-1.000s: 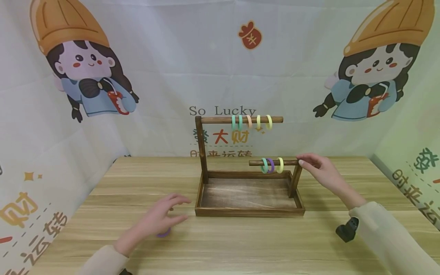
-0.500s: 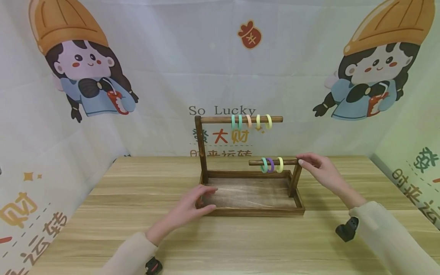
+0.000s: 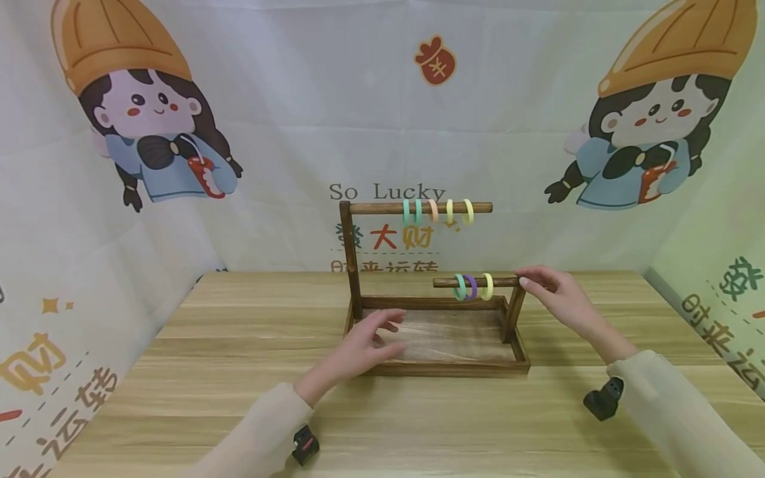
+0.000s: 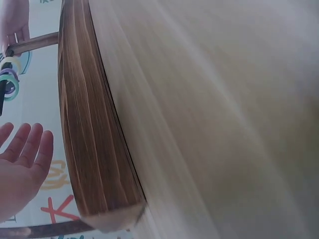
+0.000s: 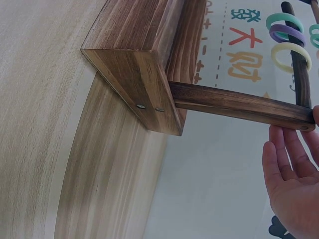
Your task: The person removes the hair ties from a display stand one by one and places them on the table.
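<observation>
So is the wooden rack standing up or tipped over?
Standing up: its tray sits flat on the table, and both posts rise from it.

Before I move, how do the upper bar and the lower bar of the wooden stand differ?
The upper bar is longer; the lower bar is shorter. The upper bar runs right from the tall post, the lower bar left from the short post. The upper bar carries five rings, none purple; the lower bar carries three rings, one purple. Both are brown wood, roughly level, with one free end.
</observation>
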The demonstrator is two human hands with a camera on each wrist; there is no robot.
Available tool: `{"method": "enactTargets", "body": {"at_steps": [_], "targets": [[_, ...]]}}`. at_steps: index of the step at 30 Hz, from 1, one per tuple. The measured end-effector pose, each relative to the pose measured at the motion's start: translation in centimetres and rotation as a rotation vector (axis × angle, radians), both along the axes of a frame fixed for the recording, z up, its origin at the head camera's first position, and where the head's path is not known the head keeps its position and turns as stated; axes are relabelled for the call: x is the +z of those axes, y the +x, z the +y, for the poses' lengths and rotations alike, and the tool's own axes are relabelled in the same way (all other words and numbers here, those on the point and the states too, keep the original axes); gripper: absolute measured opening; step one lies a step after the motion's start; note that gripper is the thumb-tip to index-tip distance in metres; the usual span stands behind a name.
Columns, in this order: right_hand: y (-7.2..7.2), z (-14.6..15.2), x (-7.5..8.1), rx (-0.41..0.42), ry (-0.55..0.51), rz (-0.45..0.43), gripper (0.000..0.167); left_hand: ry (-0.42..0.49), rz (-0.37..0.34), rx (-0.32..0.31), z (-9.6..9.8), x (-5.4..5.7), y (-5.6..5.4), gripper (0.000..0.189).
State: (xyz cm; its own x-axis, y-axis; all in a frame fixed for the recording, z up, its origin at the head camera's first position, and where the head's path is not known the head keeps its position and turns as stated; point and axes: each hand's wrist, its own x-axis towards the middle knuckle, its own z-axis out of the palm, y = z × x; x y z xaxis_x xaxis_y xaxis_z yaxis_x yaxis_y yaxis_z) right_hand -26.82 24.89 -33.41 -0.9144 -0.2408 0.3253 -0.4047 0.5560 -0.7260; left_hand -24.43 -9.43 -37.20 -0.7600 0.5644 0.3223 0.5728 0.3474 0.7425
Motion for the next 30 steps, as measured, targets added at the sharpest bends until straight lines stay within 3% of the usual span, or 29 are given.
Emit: {"method": "enactTargets", "body": {"at_steps": [5,7,17,24,30], "targets": [[-0.1,0.0,0.0,-0.004,0.005,0.005,0.039,0.063,-0.074,0.014,1.5,1.9,0.8,0.049],[-0.1,0.0,0.0,-0.004,0.004,0.009,0.039,0.069,-0.092,0.038,2.1,2.1,0.7,0.048],[0.0,-0.1,-0.1,-0.015,0.005,0.015,0.038,0.118,-0.177,0.117,4.3,-0.6,-2.7,0.054],[0.0,-0.1,0.0,-0.015,0.012,0.022,0.038,0.194,-0.288,0.149,5.9,-0.3,-3.5,0.058],[-0.1,0.0,0.0,-0.012,0.010,0.022,0.038,0.183,-0.291,0.184,7.3,0.4,-3.9,0.062]]}}
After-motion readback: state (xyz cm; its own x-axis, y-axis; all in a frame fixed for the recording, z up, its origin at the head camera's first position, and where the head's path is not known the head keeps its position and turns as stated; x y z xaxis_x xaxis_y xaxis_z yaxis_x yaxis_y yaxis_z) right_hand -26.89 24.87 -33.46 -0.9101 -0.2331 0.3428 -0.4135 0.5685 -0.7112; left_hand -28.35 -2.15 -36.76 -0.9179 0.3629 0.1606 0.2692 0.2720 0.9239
